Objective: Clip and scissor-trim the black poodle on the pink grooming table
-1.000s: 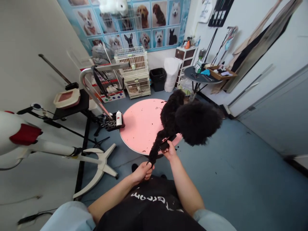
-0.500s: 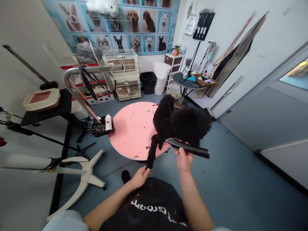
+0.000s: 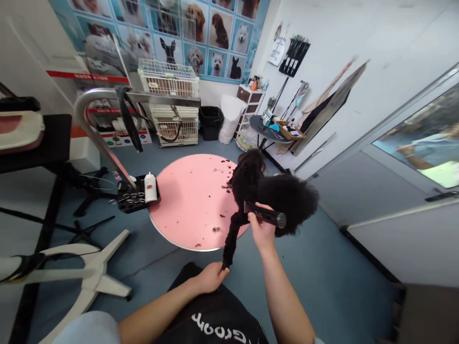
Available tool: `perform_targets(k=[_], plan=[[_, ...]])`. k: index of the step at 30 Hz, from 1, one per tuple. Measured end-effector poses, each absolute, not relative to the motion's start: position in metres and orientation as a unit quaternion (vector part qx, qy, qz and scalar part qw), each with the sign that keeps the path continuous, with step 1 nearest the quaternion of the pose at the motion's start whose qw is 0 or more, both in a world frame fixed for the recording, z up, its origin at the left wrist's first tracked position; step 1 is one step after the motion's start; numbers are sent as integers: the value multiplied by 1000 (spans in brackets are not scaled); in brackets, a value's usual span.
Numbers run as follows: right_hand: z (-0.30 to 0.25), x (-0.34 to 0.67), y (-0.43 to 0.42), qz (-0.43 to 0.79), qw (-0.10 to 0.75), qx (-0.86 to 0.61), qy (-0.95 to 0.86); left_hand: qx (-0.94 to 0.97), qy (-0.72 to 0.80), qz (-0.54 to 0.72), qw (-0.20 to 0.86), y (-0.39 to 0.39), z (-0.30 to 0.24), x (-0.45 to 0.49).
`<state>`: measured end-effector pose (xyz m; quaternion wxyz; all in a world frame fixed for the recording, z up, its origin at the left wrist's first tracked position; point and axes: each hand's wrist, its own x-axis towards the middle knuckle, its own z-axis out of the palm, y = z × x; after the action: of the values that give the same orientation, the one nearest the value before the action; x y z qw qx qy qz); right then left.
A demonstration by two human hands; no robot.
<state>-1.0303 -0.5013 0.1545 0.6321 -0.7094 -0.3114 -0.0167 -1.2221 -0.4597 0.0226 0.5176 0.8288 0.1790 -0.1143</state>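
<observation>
A black curly dog (image 3: 272,191) stands at the right edge of a round pink grooming table (image 3: 190,200). My left hand (image 3: 211,277) is closed round the paw of its stretched-out front leg (image 3: 231,239), pulled down past the table edge. My right hand (image 3: 261,231) grips a black clipper (image 3: 265,214), its head laid against the top of that leg near the dog's chest. Bits of cut black fur lie on the pink top.
A bent metal grooming arm (image 3: 107,95) with a black noose rises at the table's left, over a black tray (image 3: 138,198) with scissors and a white bottle. White wire cages (image 3: 168,102), a bin and a small side table (image 3: 268,131) stand behind. A white dryer stand (image 3: 89,272) lies left.
My right hand brought the clipper back in from out at the right and set it against the dog's upper leg. My view swung right and down; the left hand kept hold of the paw.
</observation>
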Motion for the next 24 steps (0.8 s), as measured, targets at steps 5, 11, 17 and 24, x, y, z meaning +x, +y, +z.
perform_targets(k=[5,11,17,24], plan=[[155,-1035,-480,-63,494,-780,-378,870,114,-162,451,-445,9,-1208],[124,-1027,-455,-128,457,-792,-385,872,51,-177,453,-446,-2,-1202],[82,-1032,-456,-107,347,-802,-475,879,48,-189,436,-443,-9,-1192],[80,-1031,-430,-63,175,-867,-462,907,51,-156,387,-428,-34,-1169]])
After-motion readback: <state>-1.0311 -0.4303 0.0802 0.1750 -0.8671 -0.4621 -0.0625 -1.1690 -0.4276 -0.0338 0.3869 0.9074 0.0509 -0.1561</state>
